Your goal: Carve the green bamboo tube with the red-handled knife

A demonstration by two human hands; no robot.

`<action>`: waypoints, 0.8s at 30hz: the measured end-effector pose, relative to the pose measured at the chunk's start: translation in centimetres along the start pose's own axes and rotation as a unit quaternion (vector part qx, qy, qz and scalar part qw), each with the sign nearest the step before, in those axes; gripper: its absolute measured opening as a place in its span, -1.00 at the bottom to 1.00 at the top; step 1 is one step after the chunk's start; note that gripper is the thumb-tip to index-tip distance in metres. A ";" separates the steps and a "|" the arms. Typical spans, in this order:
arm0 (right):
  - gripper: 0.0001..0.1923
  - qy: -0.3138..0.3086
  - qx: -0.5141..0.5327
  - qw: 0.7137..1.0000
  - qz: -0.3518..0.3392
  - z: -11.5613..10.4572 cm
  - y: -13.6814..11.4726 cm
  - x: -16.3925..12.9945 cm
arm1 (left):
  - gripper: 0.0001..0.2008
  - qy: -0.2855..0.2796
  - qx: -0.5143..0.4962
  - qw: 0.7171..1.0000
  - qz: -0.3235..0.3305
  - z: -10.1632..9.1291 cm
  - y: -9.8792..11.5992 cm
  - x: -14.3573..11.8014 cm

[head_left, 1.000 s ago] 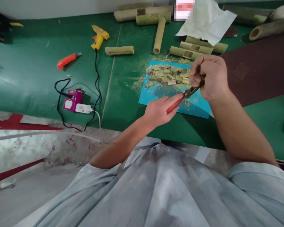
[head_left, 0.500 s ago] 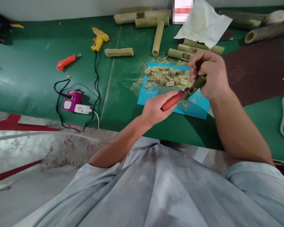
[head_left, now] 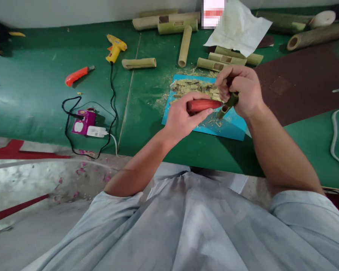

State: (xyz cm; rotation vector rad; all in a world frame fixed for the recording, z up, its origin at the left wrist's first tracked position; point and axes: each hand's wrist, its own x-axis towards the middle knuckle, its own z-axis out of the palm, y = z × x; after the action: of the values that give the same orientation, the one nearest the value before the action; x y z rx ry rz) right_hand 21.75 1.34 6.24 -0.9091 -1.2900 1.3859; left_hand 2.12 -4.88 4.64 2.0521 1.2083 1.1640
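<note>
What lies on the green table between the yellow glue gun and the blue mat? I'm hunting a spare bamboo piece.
In the head view, one short bamboo piece lies between the glue gun and the blue mat.

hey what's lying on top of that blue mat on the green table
On the blue mat lies a heap of cut bamboo bits with loose shavings. The right hand and left hand cover the mat's middle, so what lies there is hidden.

A smooth, red-lacquered wooden handle (head_left: 201,105) and a matt green bamboo piece (head_left: 228,105) are seen. Rough bamboo chips (head_left: 196,87) are scattered on a smooth blue plastic mat (head_left: 228,127). The table (head_left: 39,101) is covered in matt green sheet.
</note>
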 end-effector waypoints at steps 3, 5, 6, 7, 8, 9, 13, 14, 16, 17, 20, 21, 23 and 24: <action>-0.91 -0.011 -0.021 1.000 0.008 0.2 -0.2 -0.2 | -0.66 -0.019 0.042 0.999 0.014 -0.7 0.6 0.4; -0.91 -0.013 -0.024 1.000 0.012 0.3 -0.2 -0.3 | -0.64 -0.026 0.053 0.998 0.026 -1.0 0.9 0.5; -0.91 -0.013 -0.025 0.999 0.015 0.3 -0.2 -0.3 | -0.64 -0.025 0.055 0.998 0.030 -1.0 1.0 0.4; -0.91 -0.011 -0.026 0.999 0.018 0.3 -0.2 -0.4 | -0.64 -0.025 0.057 0.997 0.034 -1.1 1.1 0.4; -0.90 -0.010 -0.028 0.999 0.021 0.3 -0.2 -0.4 | -0.65 -0.023 0.061 0.997 0.039 -1.1 1.2 0.5; -0.89 -0.010 -0.031 0.999 0.024 0.3 -0.2 -0.4 | -0.66 -0.022 0.065 0.997 0.043 -1.1 1.2 0.5; -0.83 -0.011 -0.036 0.999 0.026 0.3 -0.2 -0.5 | -0.67 -0.024 0.080 0.996 0.041 -0.9 1.1 1.0; -0.82 -0.010 -0.035 0.999 0.028 0.3 -0.2 -0.5 | -0.66 -0.023 0.080 0.996 0.039 -0.8 1.1 1.1; -0.80 -0.005 -0.032 0.999 0.037 0.4 -0.3 -0.5 | -0.64 -0.023 0.078 0.996 0.038 -0.8 1.0 1.1; -0.79 -0.002 -0.030 0.999 0.044 0.4 -0.3 -0.5 | -0.64 -0.024 0.077 0.996 0.036 -0.8 1.0 1.1; -0.77 -0.002 -0.024 0.998 0.051 0.5 -0.2 -0.4 | -0.65 -0.026 0.077 0.996 0.026 -0.9 1.0 0.9; -0.77 -0.005 -0.023 0.999 0.044 0.5 -0.1 -0.4 | -0.65 -0.025 0.079 0.996 0.022 -0.9 1.0 0.9; -0.79 -0.010 -0.023 0.999 0.024 0.5 0.0 -0.4 | -0.66 -0.020 0.082 0.996 0.017 -0.7 1.1 0.8; -0.81 -0.010 -0.024 1.000 0.015 0.5 0.0 -0.4 | -0.66 -0.016 0.084 0.996 0.015 -0.6 1.1 0.8</action>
State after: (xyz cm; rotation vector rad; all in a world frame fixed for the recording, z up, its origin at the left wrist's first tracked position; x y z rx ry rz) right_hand 21.32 0.83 6.28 -0.9527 -1.3358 1.3949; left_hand 2.31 -4.71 6.14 2.2089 1.3036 1.0714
